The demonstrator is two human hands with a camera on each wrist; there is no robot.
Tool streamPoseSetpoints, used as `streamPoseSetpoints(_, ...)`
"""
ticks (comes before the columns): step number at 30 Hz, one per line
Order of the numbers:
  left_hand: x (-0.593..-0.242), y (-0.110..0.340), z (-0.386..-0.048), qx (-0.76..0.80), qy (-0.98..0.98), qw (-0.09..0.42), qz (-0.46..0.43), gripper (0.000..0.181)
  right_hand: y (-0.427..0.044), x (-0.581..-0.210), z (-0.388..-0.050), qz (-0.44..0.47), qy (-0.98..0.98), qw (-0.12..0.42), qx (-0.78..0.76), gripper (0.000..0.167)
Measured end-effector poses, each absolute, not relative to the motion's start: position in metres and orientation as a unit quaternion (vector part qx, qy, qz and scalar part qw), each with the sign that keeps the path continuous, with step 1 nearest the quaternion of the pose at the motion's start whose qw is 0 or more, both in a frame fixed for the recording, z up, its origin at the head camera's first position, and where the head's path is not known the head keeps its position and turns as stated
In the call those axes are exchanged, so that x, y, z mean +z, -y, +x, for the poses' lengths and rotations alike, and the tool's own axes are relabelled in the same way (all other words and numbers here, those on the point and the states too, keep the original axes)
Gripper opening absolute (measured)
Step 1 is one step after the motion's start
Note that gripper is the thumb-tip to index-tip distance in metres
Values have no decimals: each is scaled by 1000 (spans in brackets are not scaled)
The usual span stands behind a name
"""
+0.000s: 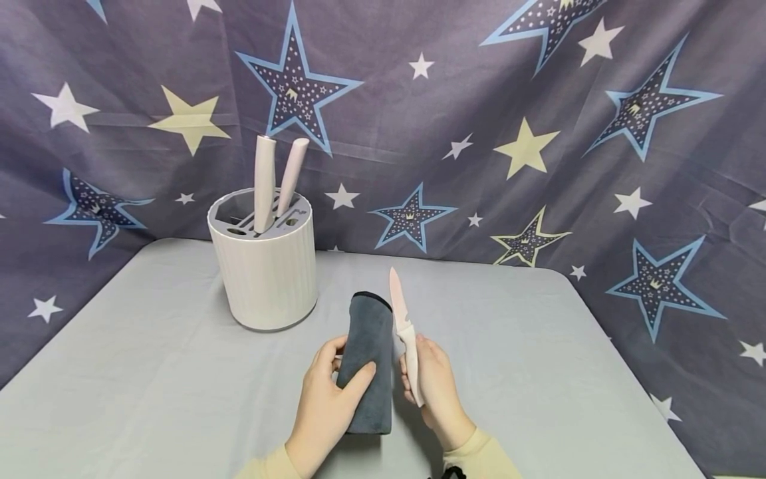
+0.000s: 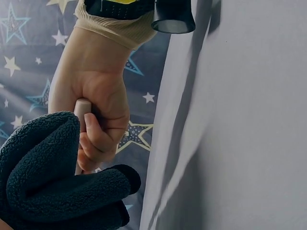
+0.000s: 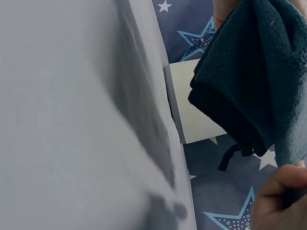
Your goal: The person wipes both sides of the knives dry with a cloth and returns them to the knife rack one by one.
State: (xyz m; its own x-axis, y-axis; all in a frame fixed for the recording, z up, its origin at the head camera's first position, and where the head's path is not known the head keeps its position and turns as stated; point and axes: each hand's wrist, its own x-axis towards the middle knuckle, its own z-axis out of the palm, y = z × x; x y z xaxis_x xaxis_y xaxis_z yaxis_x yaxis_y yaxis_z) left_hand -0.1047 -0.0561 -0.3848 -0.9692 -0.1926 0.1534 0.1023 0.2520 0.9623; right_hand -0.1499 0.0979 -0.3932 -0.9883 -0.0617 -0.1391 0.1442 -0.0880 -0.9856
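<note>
A folded dark grey-blue towel [image 1: 370,372] is gripped by my left hand [image 1: 328,392], whose thumb lies across its front. Beside it, my right hand [image 1: 435,386] holds a knife [image 1: 410,346] by its white handle, with the pinkish blade pointing up and away from me. The blade stands close to the towel's right edge; whether they touch I cannot tell. In the left wrist view, the fingers of the right hand [image 2: 98,129] curl round the handle behind the towel [image 2: 57,187]. The right wrist view shows the towel's folded layers [image 3: 249,81], with the blade hidden.
A white ribbed knife holder [image 1: 266,279] stands at the back left of the table. Two white-handled knives [image 1: 264,186] stick up from its slotted grey top. The pale grey table [image 1: 509,359] ends at a dark star-patterned cloth [image 1: 383,120] hanging behind.
</note>
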Motion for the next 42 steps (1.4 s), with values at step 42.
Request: streamPoseSetpoints(42,-387,48,-107,-540,823,178,12,49,-81,-392,-136,24,-626,43,-778,44)
